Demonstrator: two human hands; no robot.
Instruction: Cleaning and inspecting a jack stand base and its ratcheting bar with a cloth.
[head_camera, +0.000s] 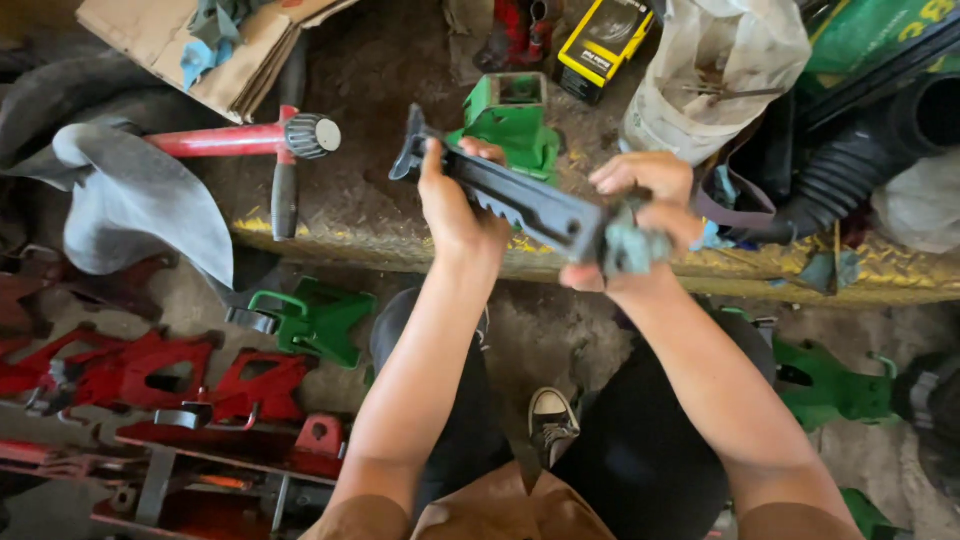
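Note:
My left hand (455, 205) grips a black toothed metal bar (530, 205) around its upper half, with the forked top end pointing up and left. My right hand (645, 215) holds the bar's lower end and presses a crumpled grey rag (632, 248) against it. Just behind the bar, a green metal stand base (512, 125) sits on a dirty diamond-plate ledge (350, 215).
A red-handled tool with a grey knob (270, 137), a grey cloth (140, 200) and flattened cardboard (200, 45) lie at left. Red stands (180, 375) and green stands (318, 320) lie on the floor. A yellow-black box (603, 45), white bag (720, 70) and black ribbed hose (860, 150) sit at right.

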